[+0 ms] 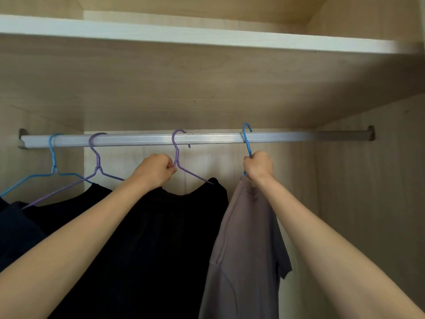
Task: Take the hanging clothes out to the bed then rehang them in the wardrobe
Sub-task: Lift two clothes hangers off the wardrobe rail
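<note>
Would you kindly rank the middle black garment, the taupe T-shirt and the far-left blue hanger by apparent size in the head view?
1. middle black garment
2. taupe T-shirt
3. far-left blue hanger
Both garments run off frame, so this ranks visible area only.

Up top, a pale wood-grain shelf board [207, 38] runs the full width, its front edge catching the light. Beneath it, a ribbed silver metal rail [142, 139] spans side to side, seated in a grey right-end bracket [370, 132] and a grey left-end bracket [21, 134]. Behind sits a light wood-grain back panel [218, 157].
</note>
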